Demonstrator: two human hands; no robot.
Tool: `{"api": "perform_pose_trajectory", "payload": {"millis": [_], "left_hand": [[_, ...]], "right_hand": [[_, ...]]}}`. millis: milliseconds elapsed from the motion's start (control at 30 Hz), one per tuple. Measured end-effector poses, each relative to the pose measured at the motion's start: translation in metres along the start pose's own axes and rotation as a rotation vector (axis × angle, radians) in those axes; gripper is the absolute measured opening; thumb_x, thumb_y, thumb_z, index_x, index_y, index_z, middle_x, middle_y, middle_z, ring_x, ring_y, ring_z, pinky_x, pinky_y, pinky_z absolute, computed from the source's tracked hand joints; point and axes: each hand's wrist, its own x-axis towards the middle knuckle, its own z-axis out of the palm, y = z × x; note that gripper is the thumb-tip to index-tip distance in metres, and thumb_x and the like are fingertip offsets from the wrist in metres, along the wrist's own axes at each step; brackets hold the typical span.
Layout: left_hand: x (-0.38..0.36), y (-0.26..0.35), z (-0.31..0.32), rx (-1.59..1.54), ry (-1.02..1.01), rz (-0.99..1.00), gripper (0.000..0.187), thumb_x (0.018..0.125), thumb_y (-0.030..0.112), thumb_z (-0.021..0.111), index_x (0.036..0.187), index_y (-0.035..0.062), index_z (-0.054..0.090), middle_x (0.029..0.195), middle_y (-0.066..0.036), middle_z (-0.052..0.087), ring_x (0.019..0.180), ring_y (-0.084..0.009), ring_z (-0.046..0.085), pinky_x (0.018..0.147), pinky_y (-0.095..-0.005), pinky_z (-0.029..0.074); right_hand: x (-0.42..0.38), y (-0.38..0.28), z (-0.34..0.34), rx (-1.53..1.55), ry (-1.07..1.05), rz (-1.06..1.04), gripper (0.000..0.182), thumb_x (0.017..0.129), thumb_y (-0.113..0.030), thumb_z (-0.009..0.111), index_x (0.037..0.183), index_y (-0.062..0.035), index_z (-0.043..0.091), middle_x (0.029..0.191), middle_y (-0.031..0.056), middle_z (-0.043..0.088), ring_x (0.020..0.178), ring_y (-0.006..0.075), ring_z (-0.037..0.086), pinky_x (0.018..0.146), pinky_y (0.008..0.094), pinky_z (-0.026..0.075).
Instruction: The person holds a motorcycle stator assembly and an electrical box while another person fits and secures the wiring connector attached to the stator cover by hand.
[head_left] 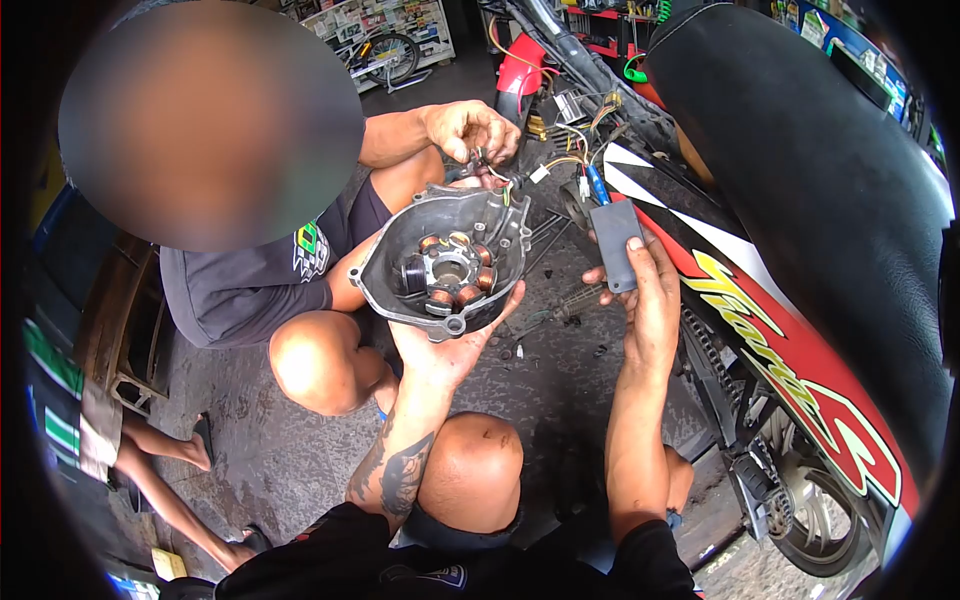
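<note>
My left hand [445, 350] supports a grey metal engine cover [388, 255] from below, its open side facing up. Inside the cover sits a stator [450, 272] with a ring of copper coils. Wires run from the cover's top edge to a white connector [540, 173]. In my right hand [648, 290] is a flat dark grey box [614, 245], held between thumb and fingers. A blue plug [598, 186] with wires joins the top of the box. A co-worker's hand [472, 130] pinches small wiring just above the cover.
A motorcycle with a black seat [800, 130] and red side panel [800, 370] stands at the right. The co-worker squats at the left. Another person's legs [160, 470] show at the lower left. Small parts lie on the dark floor [300, 450].
</note>
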Motion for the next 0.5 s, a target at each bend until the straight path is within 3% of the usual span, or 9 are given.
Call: {"api": "perform_pose_trajectory", "payload": {"millis": [500], "left_hand": [[-0.0018, -0.001, 0.0013, 0.013, -0.028, -0.007, 0.069, 0.087, 0.044, 0.062, 0.141, 0.0034, 0.044, 0.135, -0.026, 0.051, 0.141, -0.0509, 0.027, 0.111, -0.0635, 0.033]], "right_hand": [[-0.0007, 0.0011, -0.0002, -0.006, 0.004, -0.002, 0.049, 0.097, -0.034, 0.058, 0.131, 0.001, 0.055, 0.103, 0.0104, 0.07, 0.07, 0.0168, 0.071, 0.049, 0.0211, 0.047]]}}
